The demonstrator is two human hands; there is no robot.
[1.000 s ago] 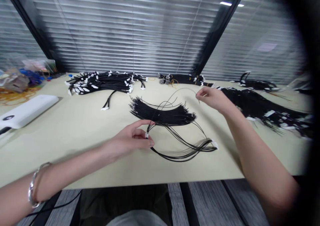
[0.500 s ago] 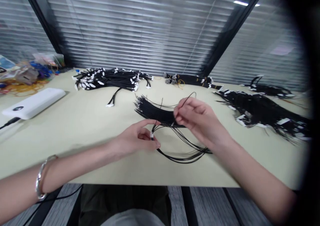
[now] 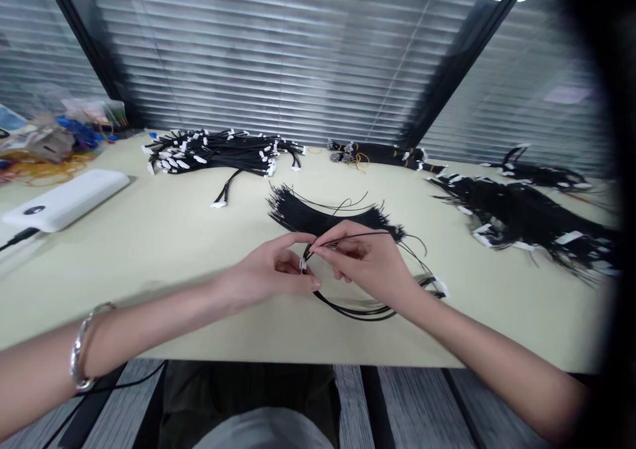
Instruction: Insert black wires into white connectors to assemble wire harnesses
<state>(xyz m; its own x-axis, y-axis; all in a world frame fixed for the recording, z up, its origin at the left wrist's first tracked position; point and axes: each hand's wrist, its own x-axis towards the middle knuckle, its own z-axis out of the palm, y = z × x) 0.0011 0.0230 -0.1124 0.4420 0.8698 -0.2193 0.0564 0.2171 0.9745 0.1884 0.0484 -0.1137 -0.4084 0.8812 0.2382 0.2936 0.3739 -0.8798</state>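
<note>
My left hand (image 3: 278, 267) is closed on a small white connector (image 3: 303, 263) from which several black wires (image 3: 352, 313) loop to the right. Another white connector (image 3: 440, 286) lies at the far end of those wires, on the table. Between thumb and forefinger my right hand (image 3: 360, 253) pinches a single thin black wire (image 3: 370, 234), its tip close to the connector in my left hand. Just beyond both hands rests a thick bundle of loose black wires (image 3: 322, 218). Whether the wire's tip is inside the connector cannot be made out.
On the pale table (image 3: 199, 330), a pile of black cables with white plugs (image 3: 213, 154) lies at the back left. More wire bundles (image 3: 517, 210) are on the right, with sleeved cables (image 3: 382, 155) at the back. A white power bank (image 3: 69, 197) sits at the left, near plastic bags (image 3: 54, 138).
My right hand has moved left and down, bringing the single wire to the connector. My left hand stays in place. The bundle's right end and the far connector have come into view.
</note>
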